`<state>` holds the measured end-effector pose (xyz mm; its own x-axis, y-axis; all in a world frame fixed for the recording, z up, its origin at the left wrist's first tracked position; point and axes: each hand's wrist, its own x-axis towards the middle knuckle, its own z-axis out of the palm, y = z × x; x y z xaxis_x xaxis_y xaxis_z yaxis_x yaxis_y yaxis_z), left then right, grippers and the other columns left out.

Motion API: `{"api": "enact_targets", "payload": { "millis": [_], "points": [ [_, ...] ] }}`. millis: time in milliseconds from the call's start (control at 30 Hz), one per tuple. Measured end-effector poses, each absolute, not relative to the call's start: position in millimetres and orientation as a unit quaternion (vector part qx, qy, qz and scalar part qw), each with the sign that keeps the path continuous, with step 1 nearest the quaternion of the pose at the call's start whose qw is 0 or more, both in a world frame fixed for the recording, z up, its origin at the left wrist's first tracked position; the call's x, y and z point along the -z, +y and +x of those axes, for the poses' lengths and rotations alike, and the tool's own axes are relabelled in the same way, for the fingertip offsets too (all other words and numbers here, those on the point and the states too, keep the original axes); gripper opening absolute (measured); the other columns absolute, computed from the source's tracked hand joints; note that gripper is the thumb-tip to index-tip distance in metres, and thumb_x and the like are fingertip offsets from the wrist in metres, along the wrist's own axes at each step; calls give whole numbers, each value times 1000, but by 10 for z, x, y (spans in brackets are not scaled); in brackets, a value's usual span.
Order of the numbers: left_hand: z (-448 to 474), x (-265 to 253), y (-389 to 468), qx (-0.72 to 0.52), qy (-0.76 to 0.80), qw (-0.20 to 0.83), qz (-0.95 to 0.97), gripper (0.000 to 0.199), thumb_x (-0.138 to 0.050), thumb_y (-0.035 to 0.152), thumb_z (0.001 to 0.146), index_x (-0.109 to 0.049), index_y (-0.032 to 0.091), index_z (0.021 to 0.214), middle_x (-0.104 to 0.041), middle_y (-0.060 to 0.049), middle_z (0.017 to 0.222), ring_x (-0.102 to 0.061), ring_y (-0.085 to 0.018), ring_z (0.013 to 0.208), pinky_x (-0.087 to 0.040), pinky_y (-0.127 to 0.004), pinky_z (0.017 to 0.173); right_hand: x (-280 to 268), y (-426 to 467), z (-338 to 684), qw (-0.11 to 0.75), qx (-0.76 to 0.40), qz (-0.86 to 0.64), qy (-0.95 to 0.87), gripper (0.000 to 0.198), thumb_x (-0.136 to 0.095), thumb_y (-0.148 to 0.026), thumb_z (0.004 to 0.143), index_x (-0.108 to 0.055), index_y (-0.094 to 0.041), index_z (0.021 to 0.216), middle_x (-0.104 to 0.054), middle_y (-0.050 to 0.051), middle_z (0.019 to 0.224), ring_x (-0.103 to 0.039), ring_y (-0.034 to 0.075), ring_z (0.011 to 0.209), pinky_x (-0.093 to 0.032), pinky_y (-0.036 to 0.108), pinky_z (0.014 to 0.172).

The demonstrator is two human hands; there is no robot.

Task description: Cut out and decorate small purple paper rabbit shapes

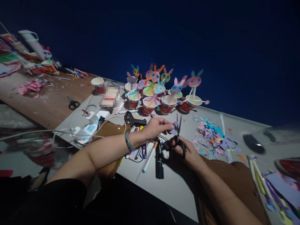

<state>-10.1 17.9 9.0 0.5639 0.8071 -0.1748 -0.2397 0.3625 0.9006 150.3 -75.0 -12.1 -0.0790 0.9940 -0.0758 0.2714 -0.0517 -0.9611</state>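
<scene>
Right hand [185, 150] holds the parted scissors [178, 137]; left hand [157, 127] pinches purple paper [175, 128] beside the scissors. Purple paper is likely light, flexible, easily torn: grip its edge.

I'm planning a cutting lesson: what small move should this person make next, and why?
Probably a careful snip into the small light-purple paper piece: the left hand pinches it right beside the parted blades of the black-handled metal scissors, which the right hand holds.
</scene>
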Motion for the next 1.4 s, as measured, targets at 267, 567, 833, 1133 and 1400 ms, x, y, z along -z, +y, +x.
{"api": "enact_targets", "payload": {
  "millis": [267, 567, 833, 1133, 1400],
  "points": [
    [-97, -58, 136, -297, 319, 783, 444, 41, -87, 38, 52, -65, 9, 71, -62, 2, 57, -54, -5, 53, -37, -20, 56, 140, -717, 1596, 499, -389, -621, -463, 33, -73, -52, 71, -64, -21, 63, -58, 1, 68, -51, 16, 68, -42, 27, 63],
    [-58, 103, 84, -254, 295, 834, 390, 33, -86, 30, 61, -65, 9, 76, -65, 1, 58, -59, -5, 51, -45, -18, 54, 147, -701, 1567, 514, -436, -611, -415, 29, -84, -44, 57, -70, -20, 67, -58, -2, 62, -49, 13, 62, -42, 26, 61],
    [-60, 59, 67, -236, 302, 848, 367, 27, -84, 25, 65, -65, 8, 76, -66, -1, 58, -61, -6, 51, -49, -18, 56, 132, -710, 1568, 504, -444, -609, -421, 34, -84, -49, 58, -66, -21, 62, -57, 0, 63, -48, 13, 60, -42, 27, 57],
    [-60, 60, 51, -237, 297, 855, 355, 25, -83, 22, 67, -66, 7, 76, -67, -2, 60, -62, -6, 53, -50, -18, 58, 135, -706, 1552, 497, -452, -610, -421, 37, -83, -53, 59, -65, -20, 63, -60, 1, 63, -51, 14, 59, -44, 28, 58],
    [-53, 37, 44, -228, 301, 856, 353, 26, -83, 21, 67, -65, 6, 78, -66, -2, 60, -62, -7, 52, -49, -18, 56, 103, -711, 1550, 497, -422, -619, -439, 36, -81, -48, 62, -57, -21, 59, -49, -3, 57, -42, 12, 55, -38, 27, 53]
  ]
}}
